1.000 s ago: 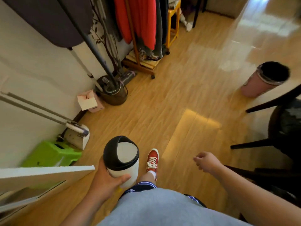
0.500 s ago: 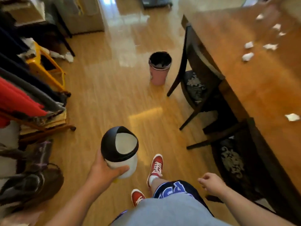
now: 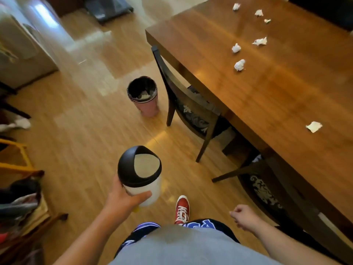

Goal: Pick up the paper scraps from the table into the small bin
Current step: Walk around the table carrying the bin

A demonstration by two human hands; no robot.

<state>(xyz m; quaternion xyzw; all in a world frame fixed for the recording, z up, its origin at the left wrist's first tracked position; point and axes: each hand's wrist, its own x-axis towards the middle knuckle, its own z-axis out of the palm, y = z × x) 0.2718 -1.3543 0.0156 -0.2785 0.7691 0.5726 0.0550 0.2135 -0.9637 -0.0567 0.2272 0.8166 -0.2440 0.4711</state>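
My left hand (image 3: 122,199) grips a small white bin (image 3: 142,181) with a black domed lid, held upright above the floor at lower centre. My right hand (image 3: 243,217) hangs loosely curled beside my hip and holds nothing. To the right stands the brown wooden table (image 3: 277,96). Several white crumpled paper scraps lie on it: one near the front edge (image 3: 313,126), two in the middle (image 3: 239,65) (image 3: 236,48), and others farther back (image 3: 259,41) (image 3: 258,13). Both hands are well away from the scraps.
A pink floor bin (image 3: 146,96) with a black liner stands on the wooden floor ahead. Two dark chairs (image 3: 191,104) (image 3: 267,188) are tucked along the table's left side. A clothes rack base and a yellow stool (image 3: 17,159) are at the left.
My view has swung right from the wall and rack toward the table, which now fills the right side. The bin stays in my left hand; my right hand remains empty.
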